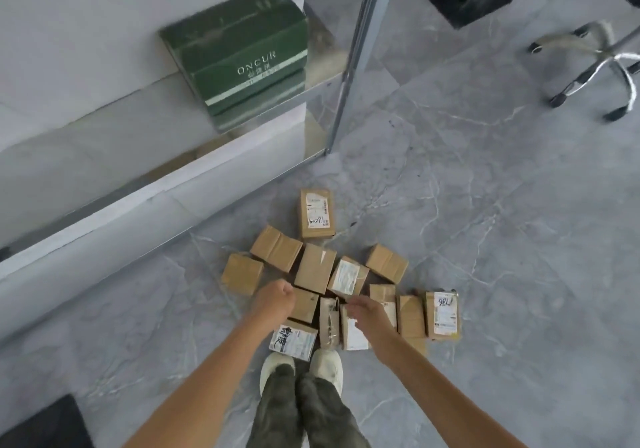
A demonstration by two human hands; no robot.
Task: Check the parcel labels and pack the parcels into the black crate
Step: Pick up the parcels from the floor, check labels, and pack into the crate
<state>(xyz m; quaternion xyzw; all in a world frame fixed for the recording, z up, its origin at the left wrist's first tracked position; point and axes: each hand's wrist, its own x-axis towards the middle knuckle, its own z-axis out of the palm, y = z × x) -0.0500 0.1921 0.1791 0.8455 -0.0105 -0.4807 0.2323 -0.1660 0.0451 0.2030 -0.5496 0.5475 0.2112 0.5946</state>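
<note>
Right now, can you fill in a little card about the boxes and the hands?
floor: grey tiles
parcels: small brown boxes clustered by the shoes, some labels facing up
left hand: curled, holding nothing
right hand: over the parcels, grip unclear
green box: by the wall
dark shape: bottom-left corner, cannot tell what it is

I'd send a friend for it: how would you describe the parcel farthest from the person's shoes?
Find the big green box by the white wall, then drop to the brown parcels on the grey floor. The parcel lies at the cluster's far tip, nearest that box; unlike its plain neighbours, its white label faces up with handwritten digits.
</note>
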